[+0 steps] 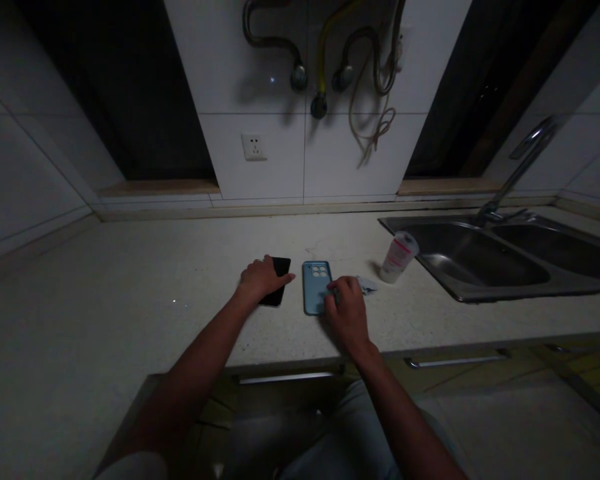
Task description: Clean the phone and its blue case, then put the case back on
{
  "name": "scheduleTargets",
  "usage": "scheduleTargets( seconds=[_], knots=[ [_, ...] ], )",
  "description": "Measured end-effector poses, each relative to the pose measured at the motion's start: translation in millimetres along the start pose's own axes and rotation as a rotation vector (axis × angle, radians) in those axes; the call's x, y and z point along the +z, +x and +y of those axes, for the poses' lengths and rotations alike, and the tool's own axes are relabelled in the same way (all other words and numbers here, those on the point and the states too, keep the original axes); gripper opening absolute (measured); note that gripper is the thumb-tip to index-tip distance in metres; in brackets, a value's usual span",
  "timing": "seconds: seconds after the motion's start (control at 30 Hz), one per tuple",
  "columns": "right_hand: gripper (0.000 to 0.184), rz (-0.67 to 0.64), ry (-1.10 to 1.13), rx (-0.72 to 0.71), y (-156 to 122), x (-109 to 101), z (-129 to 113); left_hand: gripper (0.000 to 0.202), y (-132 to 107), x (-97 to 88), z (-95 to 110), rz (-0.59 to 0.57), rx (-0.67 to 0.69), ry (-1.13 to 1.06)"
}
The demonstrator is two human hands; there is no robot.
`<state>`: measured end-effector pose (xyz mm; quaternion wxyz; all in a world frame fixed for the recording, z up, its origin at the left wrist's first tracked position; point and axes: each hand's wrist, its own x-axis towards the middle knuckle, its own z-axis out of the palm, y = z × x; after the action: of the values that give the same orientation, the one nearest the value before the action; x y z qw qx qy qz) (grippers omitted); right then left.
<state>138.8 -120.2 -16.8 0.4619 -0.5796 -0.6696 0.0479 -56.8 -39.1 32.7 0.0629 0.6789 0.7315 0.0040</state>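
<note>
A black smartphone (279, 268) lies on the counter under my left hand (261, 277), whose fingers and thumb span it from side to side. To its right is a light blue phone case (314, 290) with a block of camera cutouts at its upper end. My right hand (347, 308) has curled fingers over the case's right edge. What those fingers pinch, if anything, is too dark to tell. Just beyond my right hand sits a small crumpled packet or wipe (367, 285). A translucent plastic cup (399, 257) with pink print stands farther right, looking tilted.
The pale countertop (145, 287) runs along a tiled wall. A double steel sink (460, 293) with a tall faucet (523, 163) is at the right. Pipes (323, 57), a looped cord (375, 137) and a socket (254, 147) are on the wall. Drawer handles (286, 378) line the front below.
</note>
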Motion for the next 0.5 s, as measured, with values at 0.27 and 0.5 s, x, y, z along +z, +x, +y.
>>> scheduleTargets(
  seconds=[0.27,0.5],
  knots=[
    [0.016,0.395,0.179,-0.05,-1.9,-27.3,6.2,0.086,2.7,-6.5,-1.6,0.113,0.037,-0.015],
    [0.052,0.679,0.136,0.251,21.9,-61.0,69.2,0.052,2.3,13.5,20.9,0.523,0.491,-0.109]
  ],
)
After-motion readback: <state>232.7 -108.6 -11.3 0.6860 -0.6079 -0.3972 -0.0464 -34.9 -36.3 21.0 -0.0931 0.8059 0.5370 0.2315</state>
